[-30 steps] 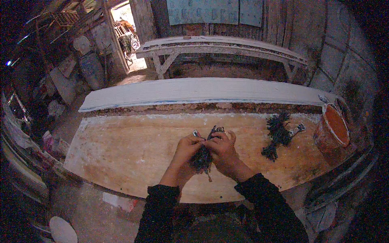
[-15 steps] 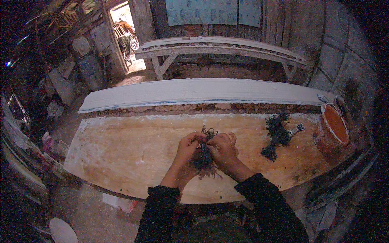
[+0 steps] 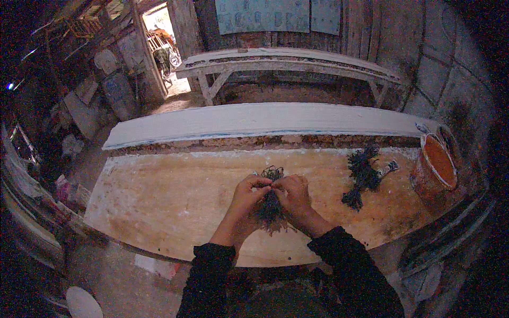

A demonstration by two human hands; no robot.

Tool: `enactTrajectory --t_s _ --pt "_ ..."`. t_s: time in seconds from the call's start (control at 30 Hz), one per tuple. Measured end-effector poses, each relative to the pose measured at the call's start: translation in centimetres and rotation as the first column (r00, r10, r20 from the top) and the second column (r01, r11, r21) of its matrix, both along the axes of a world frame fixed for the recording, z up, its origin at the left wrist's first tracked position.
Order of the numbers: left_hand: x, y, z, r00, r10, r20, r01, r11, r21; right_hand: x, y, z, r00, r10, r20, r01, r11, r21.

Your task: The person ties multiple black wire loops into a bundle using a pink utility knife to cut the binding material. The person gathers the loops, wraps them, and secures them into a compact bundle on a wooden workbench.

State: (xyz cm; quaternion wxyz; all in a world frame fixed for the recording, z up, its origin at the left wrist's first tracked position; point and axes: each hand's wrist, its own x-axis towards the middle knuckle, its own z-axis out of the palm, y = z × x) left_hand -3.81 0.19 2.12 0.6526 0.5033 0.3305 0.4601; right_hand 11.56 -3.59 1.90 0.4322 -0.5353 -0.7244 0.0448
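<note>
A bundle of dark cords (image 3: 271,209) stands between my hands over the wooden worktop (image 3: 159,199). Loops stick out at its far end, and loose, frayed ends hang toward me. My left hand (image 3: 247,194) is closed around the bundle's left side, its thumb and forefinger pinched at the upper part. From the right, my right hand (image 3: 295,195) pinches the same spot, fingertips meeting those of the left. Whatever thin piece may lie between the fingertips is too small to make out. Farther right lies a second dark cord bundle (image 3: 363,172), untouched.
Beside the second bundle is a small grey-white patterned scrap (image 3: 389,168). An orange-lined bucket (image 3: 439,163) tilts at the right edge. A long white raised ledge (image 3: 265,121) borders the worktop's far side. Beyond it stands a white-topped bench (image 3: 297,55), with a bright doorway (image 3: 161,45) left of it.
My right hand's fingers have drawn in from a more spread pose, and both hands' fingertips now meet over the bundle. The second bundle has stayed put.
</note>
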Motion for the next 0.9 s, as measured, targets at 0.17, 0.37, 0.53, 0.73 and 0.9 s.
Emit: enactTrajectory --t_s 0.17,0.37,0.53,0.73,0.9 --pt "-0.2 -0.2 1.6 0.998 -0.031 -0.050 0.028 0.998 -0.060 0.2 -0.6 0.9 0.982 0.170 -0.085 -0.166 0.985 0.053" --pt "-0.5 -0.6 2.1 0.997 -0.068 -0.042 0.070 0.996 0.058 -0.1 -0.8 1.2 0.975 0.142 -0.173 -0.147 0.989 -0.018" --pt "-0.2 0.8 -0.9 0.997 -0.077 -0.021 0.078 0.996 0.050 -1.1 -0.8 1.1 0.757 0.074 -0.649 -0.205 0.970 -0.129" --pt "0.0 -0.5 1.3 0.988 -0.142 0.067 0.150 0.978 -0.145 -0.4 -1.0 0.8 0.919 0.119 -0.375 -0.141 0.989 -0.032" --pt "0.8 -1.6 2.0 0.985 -0.093 0.144 0.101 0.994 -0.051 0.1 -0.5 0.3 0.957 0.156 -0.247 -0.152 0.988 0.032"
